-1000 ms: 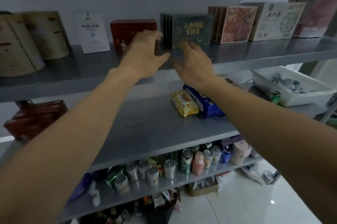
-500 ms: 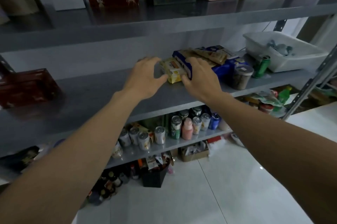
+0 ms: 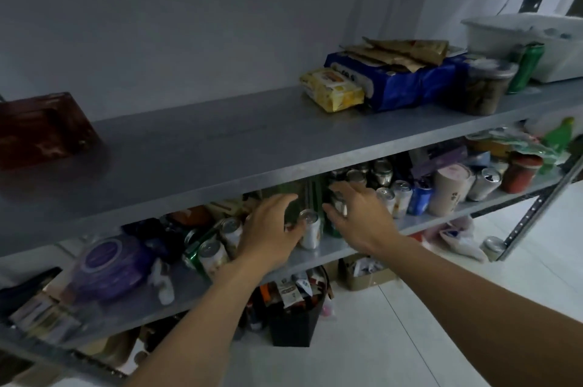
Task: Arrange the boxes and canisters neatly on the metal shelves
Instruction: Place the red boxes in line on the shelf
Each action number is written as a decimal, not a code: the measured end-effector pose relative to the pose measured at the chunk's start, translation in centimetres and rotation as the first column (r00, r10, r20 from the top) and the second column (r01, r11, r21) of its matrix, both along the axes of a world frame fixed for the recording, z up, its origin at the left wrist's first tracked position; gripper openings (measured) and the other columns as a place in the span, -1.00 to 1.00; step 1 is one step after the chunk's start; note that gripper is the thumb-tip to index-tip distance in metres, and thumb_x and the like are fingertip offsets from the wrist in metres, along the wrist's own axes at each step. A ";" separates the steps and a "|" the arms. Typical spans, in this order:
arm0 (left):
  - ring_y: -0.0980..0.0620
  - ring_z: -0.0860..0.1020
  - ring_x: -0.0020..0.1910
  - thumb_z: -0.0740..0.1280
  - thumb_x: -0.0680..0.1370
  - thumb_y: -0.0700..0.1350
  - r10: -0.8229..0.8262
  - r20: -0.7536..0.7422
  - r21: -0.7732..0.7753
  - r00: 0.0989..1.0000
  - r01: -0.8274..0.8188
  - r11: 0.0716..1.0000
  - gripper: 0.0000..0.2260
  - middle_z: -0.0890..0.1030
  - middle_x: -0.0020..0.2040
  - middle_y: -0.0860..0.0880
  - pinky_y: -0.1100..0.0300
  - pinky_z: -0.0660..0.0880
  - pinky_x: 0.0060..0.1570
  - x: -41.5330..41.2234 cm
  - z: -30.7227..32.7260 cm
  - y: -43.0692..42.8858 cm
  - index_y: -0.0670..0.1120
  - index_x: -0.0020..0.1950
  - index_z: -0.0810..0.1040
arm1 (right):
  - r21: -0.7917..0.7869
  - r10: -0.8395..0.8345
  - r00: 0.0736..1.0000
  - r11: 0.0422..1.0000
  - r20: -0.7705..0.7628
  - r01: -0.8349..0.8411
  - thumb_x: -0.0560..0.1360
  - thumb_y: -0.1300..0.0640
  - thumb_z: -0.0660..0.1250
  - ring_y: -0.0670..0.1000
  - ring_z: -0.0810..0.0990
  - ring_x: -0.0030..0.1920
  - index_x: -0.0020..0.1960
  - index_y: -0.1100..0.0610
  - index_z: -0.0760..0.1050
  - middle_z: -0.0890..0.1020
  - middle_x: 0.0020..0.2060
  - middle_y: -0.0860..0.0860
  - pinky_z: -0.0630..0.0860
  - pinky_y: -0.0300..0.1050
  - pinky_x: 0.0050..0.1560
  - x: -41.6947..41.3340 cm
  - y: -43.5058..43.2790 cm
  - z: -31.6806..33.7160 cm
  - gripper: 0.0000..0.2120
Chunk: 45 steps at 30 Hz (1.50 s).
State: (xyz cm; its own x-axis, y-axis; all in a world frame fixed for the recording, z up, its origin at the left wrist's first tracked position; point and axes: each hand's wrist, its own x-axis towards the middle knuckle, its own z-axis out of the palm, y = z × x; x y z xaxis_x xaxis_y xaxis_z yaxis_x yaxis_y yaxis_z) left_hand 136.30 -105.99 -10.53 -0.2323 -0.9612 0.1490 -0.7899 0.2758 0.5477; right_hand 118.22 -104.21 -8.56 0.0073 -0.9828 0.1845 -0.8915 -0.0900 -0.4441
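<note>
Both hands reach into the lower metal shelf [image 3: 340,244], which is crowded with drink cans. My left hand [image 3: 271,230] has its fingers stretched toward upright dark green cartons [image 3: 312,194], and its thumb lies beside a silver can [image 3: 310,229]. My right hand [image 3: 358,218] is spread just to the right, fingers over another can [image 3: 339,205]. Neither hand plainly grips anything. More cans [image 3: 217,248] lie and stand to the left. A blue can [image 3: 419,199] and a cream canister [image 3: 451,189] stand to the right.
The middle shelf [image 3: 205,150] carries a dark red box [image 3: 41,131], a yellow packet [image 3: 331,91], blue packs [image 3: 394,84], a jar [image 3: 485,88], a green can [image 3: 525,71] and a white tub [image 3: 536,36]. A purple round tin [image 3: 107,263] sits lower left. A black bin [image 3: 296,314] stands on the floor.
Both hands have dropped from the top shelf, past the yellow and blue packets on the middle shelf, to the cans on the lower shelf. My view has tilted down with them.
</note>
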 end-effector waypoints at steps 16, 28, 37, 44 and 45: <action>0.14 0.51 0.08 0.41 0.51 0.01 0.180 -0.187 -0.188 0.966 -0.215 0.958 -0.58 0.54 0.10 0.15 0.36 0.44 0.08 11.5 -17.0 -11.0 0.00 0.34 0.47 | -0.163 0.145 0.980 0.979 0.135 -0.122 0.58 -0.15 0.29 0.09 0.39 0.39 0.52 0.06 0.25 0.39 0.43 0.05 0.43 0.02 0.33 7.7 -12.1 -19.1 -0.40; -0.05 0.42 0.35 0.38 0.54 0.04 0.301 -0.134 -0.246 0.944 -0.326 0.913 -0.47 0.44 0.41 -0.04 -0.02 0.33 0.38 18.4 -18.4 -14.5 -0.01 0.48 0.36 | -0.254 0.250 0.949 0.947 0.193 -0.198 0.56 -0.06 0.35 0.09 0.53 0.22 0.41 0.05 0.39 0.56 0.23 0.02 0.51 0.02 0.23 13.9 -16.3 -20.1 -0.54; -0.02 0.45 0.34 0.39 0.53 -0.02 0.230 -0.237 -0.266 0.944 -0.291 0.919 -0.49 0.45 0.42 -0.04 0.21 0.36 0.26 16.8 -15.8 -19.9 -0.02 0.47 0.38 | -0.286 0.249 0.957 0.937 0.150 -0.200 0.53 -0.13 0.33 0.06 0.51 0.22 0.40 -0.09 0.36 0.53 0.25 -0.03 0.49 0.07 0.29 15.6 -21.7 -18.5 -0.52; 0.02 0.55 0.10 0.42 0.52 -0.03 0.215 -0.387 -0.213 0.897 -0.314 0.925 -0.57 0.52 0.29 -0.04 0.22 0.52 0.00 17.6 -13.5 -24.2 -0.01 0.37 0.45 | -0.337 0.274 0.947 0.919 0.168 -0.206 0.56 -0.04 0.34 0.00 0.56 0.00 0.31 0.07 0.42 0.57 0.11 -0.01 0.53 -0.29 -0.08 17.9 -25.7 -16.3 -0.63; -0.04 0.55 0.14 0.44 0.50 -0.03 0.222 -0.421 -0.187 0.879 -0.324 0.928 -0.54 0.53 0.31 -0.07 0.13 0.52 0.10 17.8 -13.1 -25.0 -0.01 0.38 0.45 | -0.323 0.281 0.939 0.923 0.200 -0.208 0.56 -0.04 0.35 -0.02 0.55 -0.02 0.30 0.09 0.43 0.56 0.10 -0.01 0.48 -0.35 -0.14 18.2 -26.3 -16.1 -0.63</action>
State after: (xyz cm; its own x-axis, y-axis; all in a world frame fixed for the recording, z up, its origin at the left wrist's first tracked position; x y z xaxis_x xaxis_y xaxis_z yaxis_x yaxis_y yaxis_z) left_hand 154.11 -130.95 -23.61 0.1587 -0.8983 0.4098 -0.5927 0.2453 0.7672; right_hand 136.45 -130.48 -24.64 0.1605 -0.8573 0.4892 -0.6958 -0.4498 -0.5599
